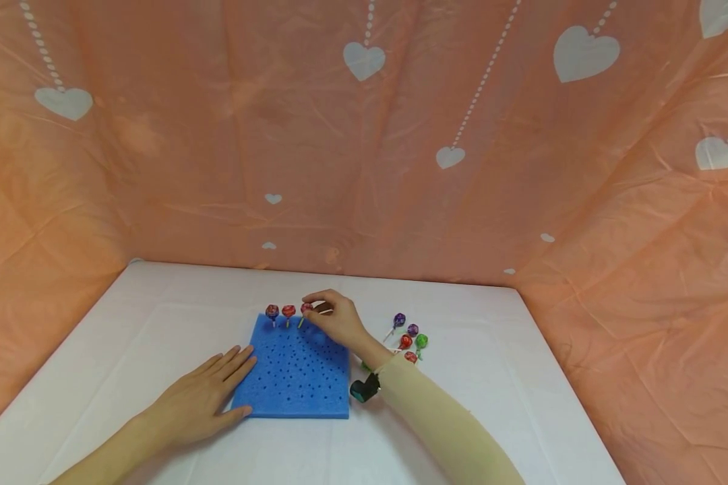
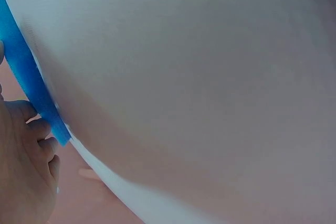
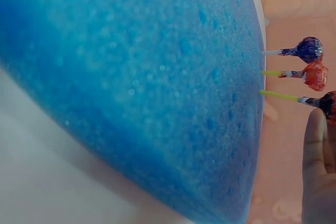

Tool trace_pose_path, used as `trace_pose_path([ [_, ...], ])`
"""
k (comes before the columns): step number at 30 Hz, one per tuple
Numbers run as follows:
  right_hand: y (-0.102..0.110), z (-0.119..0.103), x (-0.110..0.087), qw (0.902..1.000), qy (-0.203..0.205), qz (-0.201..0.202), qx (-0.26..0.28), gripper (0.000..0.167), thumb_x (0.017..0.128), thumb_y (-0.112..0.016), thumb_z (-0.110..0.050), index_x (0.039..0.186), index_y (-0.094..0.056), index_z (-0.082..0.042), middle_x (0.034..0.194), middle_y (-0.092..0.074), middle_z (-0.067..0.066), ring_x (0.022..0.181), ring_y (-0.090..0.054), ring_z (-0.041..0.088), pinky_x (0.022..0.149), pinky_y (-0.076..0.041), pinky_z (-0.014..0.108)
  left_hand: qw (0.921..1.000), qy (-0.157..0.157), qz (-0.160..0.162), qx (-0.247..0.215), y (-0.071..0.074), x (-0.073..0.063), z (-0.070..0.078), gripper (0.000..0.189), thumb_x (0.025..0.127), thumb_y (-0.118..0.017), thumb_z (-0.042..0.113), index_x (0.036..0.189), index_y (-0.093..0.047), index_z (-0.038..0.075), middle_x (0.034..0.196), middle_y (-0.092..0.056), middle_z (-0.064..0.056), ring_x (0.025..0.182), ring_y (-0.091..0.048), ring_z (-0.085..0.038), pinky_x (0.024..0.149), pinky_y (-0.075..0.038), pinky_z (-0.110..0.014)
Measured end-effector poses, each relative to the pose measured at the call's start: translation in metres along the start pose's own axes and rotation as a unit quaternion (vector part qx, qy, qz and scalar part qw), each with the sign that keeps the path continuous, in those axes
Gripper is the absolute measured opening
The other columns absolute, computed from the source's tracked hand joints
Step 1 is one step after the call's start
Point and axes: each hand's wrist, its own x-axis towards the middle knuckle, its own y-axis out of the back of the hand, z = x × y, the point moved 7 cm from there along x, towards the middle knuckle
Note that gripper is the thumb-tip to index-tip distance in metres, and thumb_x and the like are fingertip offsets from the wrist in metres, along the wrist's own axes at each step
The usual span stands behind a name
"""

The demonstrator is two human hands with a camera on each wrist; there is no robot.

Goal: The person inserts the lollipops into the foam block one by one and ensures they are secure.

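A blue foam board (image 1: 297, 377) dotted with small holes lies on the white table. My left hand (image 1: 209, 394) rests along its left edge, fingers spread straight and thumb by the near corner. At the board's far edge my right hand (image 1: 338, 322) pinches the head of a red lollipop (image 1: 306, 308). That lollipop's yellow stick (image 3: 279, 96) tilts a little and meets the foam at its lower end. To its left stand a red lollipop (image 1: 288, 311) on a yellow stick and a purple-and-red lollipop (image 1: 271, 311) on a white stick, both upright in the board.
Right of the board, several loose lollipops lie on the table, among them a purple one (image 1: 399, 319), a green one (image 1: 422, 341) and a red one (image 1: 406, 341). My right forearm partly covers this group. An orange curtain with white hearts (image 1: 364, 60) hangs behind and beside the table.
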Motion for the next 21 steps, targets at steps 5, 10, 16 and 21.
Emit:
trace_pose_path([
  [5, -0.0028, 0.0019, 0.0013, 0.9997, -0.024, -0.001, 0.002, 0.026, 0.097, -0.073, -0.011, 0.123, -0.075, -0.008, 0.124, -0.069, 0.010, 0.102, -0.073, 0.025, 0.081, -0.062, 0.024, 1.0000, 0.001, -0.003, 0.001, -0.0011, -0.0001, -0.0007, 0.081, 0.100, -0.057, 0.062, 0.153, -0.050, 0.002, 0.162, -0.043, -0.018, 0.149, -0.039, -0.040, 0.116, 0.019, -0.010],
  [10, -0.0052, 0.0024, 0.0016, 0.9995, -0.030, -0.001, -0.006, 0.025, 0.098, -0.071, -0.012, 0.122, -0.076, -0.010, 0.124, -0.070, 0.009, 0.103, -0.073, 0.025, 0.080, -0.061, 0.023, 1.0000, 0.002, -0.002, 0.003, -0.0012, -0.0002, -0.0008, 0.081, 0.099, -0.057, 0.062, 0.153, -0.050, 0.002, 0.162, -0.042, -0.017, 0.150, -0.039, -0.039, 0.115, 0.019, -0.010],
  [16, -0.0090, 0.0079, 0.0007, 0.9992, -0.036, -0.003, -0.019, 0.024, 0.097, -0.073, -0.013, 0.120, -0.077, -0.010, 0.121, -0.071, 0.008, 0.101, -0.073, 0.022, 0.078, -0.060, 0.020, 1.0000, 0.004, -0.004, 0.002, -0.0012, 0.0000, -0.0003, 0.081, 0.099, -0.058, 0.062, 0.153, -0.050, 0.002, 0.163, -0.042, -0.017, 0.150, -0.039, -0.039, 0.115, 0.019, -0.010],
  [21, -0.0101, 0.0106, 0.0001, 0.9994, -0.030, -0.003, -0.017, 0.024, 0.097, -0.074, -0.014, 0.120, -0.077, -0.009, 0.120, -0.071, 0.008, 0.101, -0.073, 0.023, 0.077, -0.060, 0.020, 1.0000, 0.006, -0.006, -0.001, 0.0001, 0.0003, 0.0003, 0.081, 0.099, -0.058, 0.062, 0.153, -0.050, 0.002, 0.163, -0.041, -0.017, 0.150, -0.038, -0.039, 0.120, 0.015, -0.013],
])
